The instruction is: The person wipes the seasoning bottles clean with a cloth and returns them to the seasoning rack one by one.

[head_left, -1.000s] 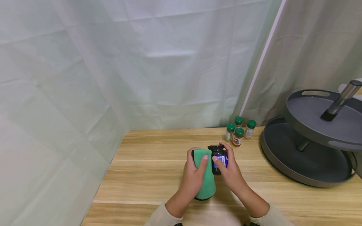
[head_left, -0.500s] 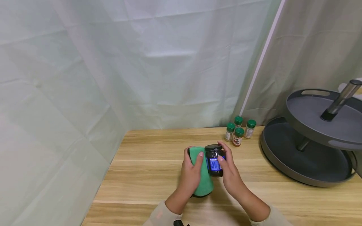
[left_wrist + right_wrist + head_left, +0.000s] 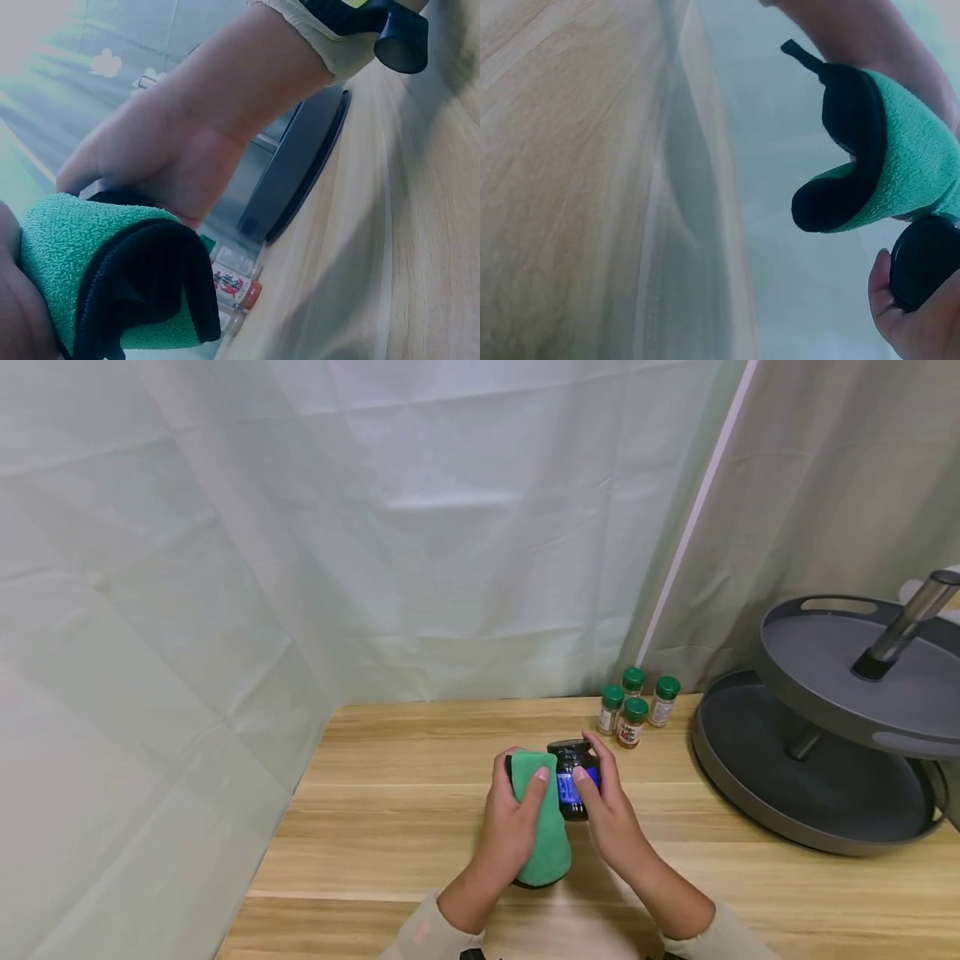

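My left hand [image 3: 508,822] grips a folded green cloth [image 3: 549,852] with black edging, the thumb lying across its front. In my right hand [image 3: 617,818] is a dark glass jar [image 3: 573,811] with a black lid and a blue label, thumb over the label and fingers round the far side. The jar's left side meets the cloth, above the tabletop. In the left wrist view the green cloth [image 3: 82,232] curls open at its end and hides most of the jar. The right wrist view shows the round dark base of the jar [image 3: 928,262] below the cloth.
Several spice bottles with green caps [image 3: 634,711] stand at the back of the wooden table [image 3: 390,827]. To the right is a dark two-tier round tray [image 3: 810,814] with a metal post. Pale curtains [image 3: 480,527] hang behind and on the left.
Half a second ago the jar was further left, showing more of its label in front of the cloth. Now the cloth has shifted right and covers the jar's left edge. Both grips stay.
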### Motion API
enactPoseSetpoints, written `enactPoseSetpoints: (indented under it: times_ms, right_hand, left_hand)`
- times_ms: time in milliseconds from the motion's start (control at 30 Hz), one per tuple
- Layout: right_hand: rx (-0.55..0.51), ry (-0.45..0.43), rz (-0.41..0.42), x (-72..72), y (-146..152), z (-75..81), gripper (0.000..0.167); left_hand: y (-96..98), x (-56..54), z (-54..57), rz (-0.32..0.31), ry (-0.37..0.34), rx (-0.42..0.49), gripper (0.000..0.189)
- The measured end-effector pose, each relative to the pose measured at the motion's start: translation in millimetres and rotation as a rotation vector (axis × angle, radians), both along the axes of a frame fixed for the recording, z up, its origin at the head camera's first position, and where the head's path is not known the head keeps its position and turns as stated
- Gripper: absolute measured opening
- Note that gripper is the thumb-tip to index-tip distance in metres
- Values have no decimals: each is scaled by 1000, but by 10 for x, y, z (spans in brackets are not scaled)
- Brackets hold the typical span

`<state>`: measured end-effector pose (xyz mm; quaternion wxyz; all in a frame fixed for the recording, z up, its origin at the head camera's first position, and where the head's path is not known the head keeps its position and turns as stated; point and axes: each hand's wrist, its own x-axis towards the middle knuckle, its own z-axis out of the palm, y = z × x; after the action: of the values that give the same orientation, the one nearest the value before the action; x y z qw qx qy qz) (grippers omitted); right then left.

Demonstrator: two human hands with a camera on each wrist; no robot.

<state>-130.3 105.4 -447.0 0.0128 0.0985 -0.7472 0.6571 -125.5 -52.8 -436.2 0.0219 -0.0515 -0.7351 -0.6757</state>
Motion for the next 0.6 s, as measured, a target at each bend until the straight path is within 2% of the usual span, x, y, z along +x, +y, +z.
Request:
enactPoseSetpoints:
  times_ms: [367, 600]
  right_hand:
    - [-39, -36, -35, 17, -27, 15, 58]
    - [-50, 39, -54, 58, -49, 37, 62]
  left_hand:
    - [-22, -38, -22, -16, 7, 19, 43]
    - [-35, -51, -47, -14, 6, 24, 44]
